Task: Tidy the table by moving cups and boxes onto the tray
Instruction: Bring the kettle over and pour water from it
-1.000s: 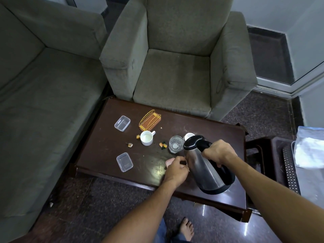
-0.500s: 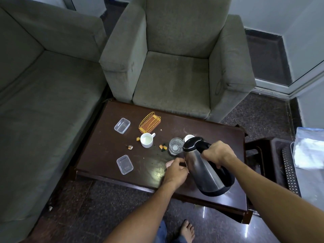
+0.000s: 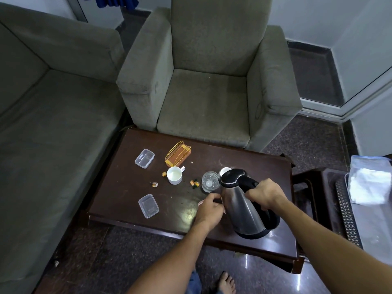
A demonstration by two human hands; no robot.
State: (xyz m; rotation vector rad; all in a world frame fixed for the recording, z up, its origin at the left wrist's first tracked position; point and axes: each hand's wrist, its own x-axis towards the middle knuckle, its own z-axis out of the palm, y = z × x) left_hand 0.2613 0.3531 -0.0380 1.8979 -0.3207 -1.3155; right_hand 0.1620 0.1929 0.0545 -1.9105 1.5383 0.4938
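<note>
1. The right hand (image 3: 264, 195) gripped the black handle of the tilted stainless-steel kettle (image 3: 239, 209), near the front right corner of the dark wooden table (image 3: 118, 198).
2. The left hand (image 3: 209, 211) lay curled against the kettle body; whether it held anything could not be determined.
3. The white ceramic cup (image 3: 175, 175) stood mid-table.
4. The rear clear plastic box (image 3: 144, 158) and the front clear plastic box (image 3: 148, 206) lay toward the left edge.

A grey-green armchair (image 3: 203, 98) stands behind a dark wooden counter (image 3: 244, 162) in a sitting room, with a matching sofa (image 3: 53, 124) along the left. The dark speckled floor (image 3: 307, 141) shows bright glints. White walls (image 3: 318, 15) and a white-framed glass panel (image 3: 339, 102) close the right corner.
</note>
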